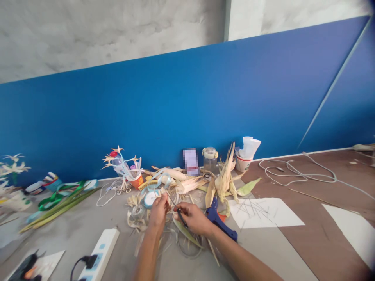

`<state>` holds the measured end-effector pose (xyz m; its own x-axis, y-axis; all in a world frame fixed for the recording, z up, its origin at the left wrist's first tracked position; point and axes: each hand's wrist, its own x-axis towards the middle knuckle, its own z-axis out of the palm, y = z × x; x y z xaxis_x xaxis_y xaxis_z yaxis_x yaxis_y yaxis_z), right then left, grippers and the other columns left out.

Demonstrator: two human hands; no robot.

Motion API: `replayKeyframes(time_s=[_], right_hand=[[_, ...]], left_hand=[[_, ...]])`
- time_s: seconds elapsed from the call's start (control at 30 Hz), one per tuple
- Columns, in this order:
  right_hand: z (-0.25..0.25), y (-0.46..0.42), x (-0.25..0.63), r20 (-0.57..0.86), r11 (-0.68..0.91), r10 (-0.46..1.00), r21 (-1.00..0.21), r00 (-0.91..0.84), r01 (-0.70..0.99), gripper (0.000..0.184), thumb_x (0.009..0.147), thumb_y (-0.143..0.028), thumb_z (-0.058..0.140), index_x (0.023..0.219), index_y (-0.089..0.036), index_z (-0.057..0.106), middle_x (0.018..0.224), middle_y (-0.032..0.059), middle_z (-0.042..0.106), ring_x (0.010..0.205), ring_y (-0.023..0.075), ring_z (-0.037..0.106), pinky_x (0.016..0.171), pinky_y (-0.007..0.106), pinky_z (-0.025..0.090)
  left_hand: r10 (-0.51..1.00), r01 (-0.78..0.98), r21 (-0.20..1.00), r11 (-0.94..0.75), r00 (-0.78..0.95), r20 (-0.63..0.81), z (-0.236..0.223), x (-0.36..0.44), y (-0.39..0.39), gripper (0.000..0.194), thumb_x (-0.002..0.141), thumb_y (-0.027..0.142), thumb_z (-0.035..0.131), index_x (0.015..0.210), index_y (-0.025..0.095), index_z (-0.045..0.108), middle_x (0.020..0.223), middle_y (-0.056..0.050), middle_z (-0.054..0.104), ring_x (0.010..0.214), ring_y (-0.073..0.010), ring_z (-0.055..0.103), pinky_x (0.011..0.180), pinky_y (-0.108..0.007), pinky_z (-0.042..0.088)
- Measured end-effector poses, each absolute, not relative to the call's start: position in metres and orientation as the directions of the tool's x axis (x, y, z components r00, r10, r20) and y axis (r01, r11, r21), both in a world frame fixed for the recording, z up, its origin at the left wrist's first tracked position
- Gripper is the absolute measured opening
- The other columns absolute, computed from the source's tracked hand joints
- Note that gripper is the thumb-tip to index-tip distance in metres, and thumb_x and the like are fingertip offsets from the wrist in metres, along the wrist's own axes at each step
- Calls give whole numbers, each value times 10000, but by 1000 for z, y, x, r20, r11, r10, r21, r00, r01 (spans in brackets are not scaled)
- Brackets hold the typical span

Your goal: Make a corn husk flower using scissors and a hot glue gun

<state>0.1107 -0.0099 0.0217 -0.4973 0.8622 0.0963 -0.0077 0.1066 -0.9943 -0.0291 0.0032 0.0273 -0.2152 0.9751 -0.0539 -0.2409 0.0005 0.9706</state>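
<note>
The small pale piece, seemingly husk (163,191), is at your left fingertips, above the littered tabletop. Your left hand (158,212) looks closed in a pinch on it; your right hand (191,218) curls around a dark, slim tool (182,220), its tip near the piece. You appear to be trimming or shaping; the next move calls for a steady pinch and fingertips clear of the tip. Dry husks (190,185) lie beyond, a blue glue gun (220,223) to your right.

Soft, even light covers the blue wall (164,113) (violet-tinged toward the right), with fine details smeared and right-hand corners darkened.
</note>
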Motion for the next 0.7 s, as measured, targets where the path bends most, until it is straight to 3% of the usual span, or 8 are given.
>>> replayKeyframes(time_s=[0.33,0.57,0.7], right_hand=[[19,-9,109,114,102,856,-993,-505,-51,123,696,-228,565,784,-157,613,573,-53,449,501,71,337,491,200,264],[27,-10,112,56,-32,884,-983,-464,-181,332,655,-442,649,800,-150,586,510,-72,417,459,65,340,482,210,271],[28,-12,111,54,-47,878,-979,-475,-199,360,634,-458,667,801,-155,572,531,-67,431,470,66,353,488,211,280]], left_hand=[[978,-297,955,-3,-200,-59,30,-29,3,446,598,509,662,478,184,382,424,79,315,404,-61,303,437,-226,262],[979,-331,944,2,-192,-69,35,-26,1,444,577,476,681,474,184,363,426,79,318,403,-56,285,432,-224,247],[977,-314,949,11,-199,-77,34,-26,2,444,579,481,680,478,181,369,429,79,322,405,-55,294,430,-220,251]])
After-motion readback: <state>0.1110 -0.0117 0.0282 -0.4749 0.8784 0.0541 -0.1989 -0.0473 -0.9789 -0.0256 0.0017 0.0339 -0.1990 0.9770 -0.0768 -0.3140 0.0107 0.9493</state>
